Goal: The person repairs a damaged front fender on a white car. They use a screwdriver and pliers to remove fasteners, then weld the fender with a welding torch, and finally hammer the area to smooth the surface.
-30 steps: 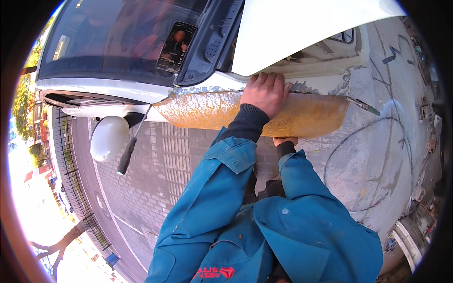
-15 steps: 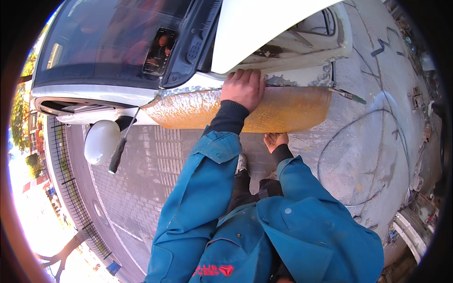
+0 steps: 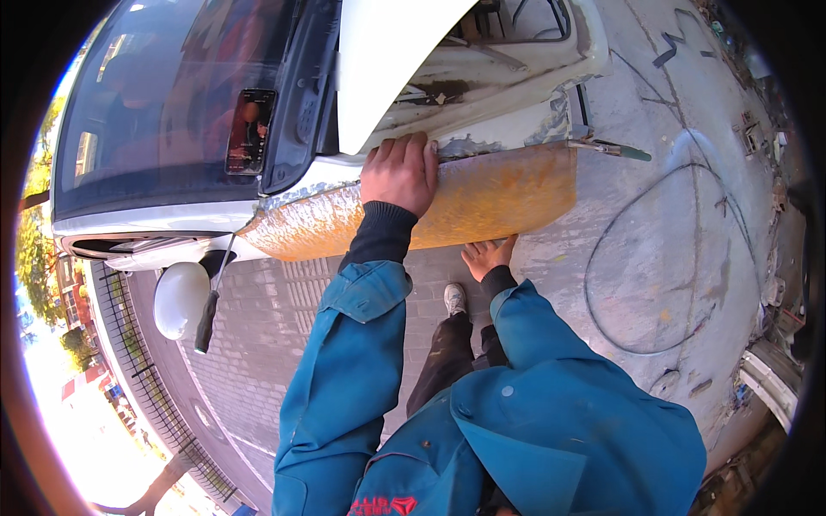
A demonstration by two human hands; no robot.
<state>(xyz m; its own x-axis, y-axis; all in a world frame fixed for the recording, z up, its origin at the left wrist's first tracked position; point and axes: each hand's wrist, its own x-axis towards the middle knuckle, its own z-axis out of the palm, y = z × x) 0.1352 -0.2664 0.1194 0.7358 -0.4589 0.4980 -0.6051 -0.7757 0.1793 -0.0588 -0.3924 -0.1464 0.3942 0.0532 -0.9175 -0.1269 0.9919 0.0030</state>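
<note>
A fender panel (image 3: 503,191), orange-brown and rust-coloured, lies along the side of a white vehicle. My left hand (image 3: 402,175) rests over its upper edge, the fingers curled past the rim and their tips hidden. Below, my right hand (image 3: 489,257) touches the lower edge with its fingers stretched and apart. A screwdriver (image 3: 206,322) with a dark handle hangs at the panel's left end, its shaft tip in the seam. At the right end, a slim tool with a green handle (image 3: 634,154) sticks out from the panel's corner.
A raised white hood (image 3: 391,52) stands above my left hand. The white side mirror (image 3: 181,301) juts out at left, and a phone (image 3: 250,132) sits at the windscreen. A dark cable (image 3: 588,297) loops across the concrete at right, near piled scrap (image 3: 772,378).
The view has shifted, so the vehicle and both hands appear further left. My left hand stays on the upper edge; my right hand's fingers look more spread at the lower edge.
</note>
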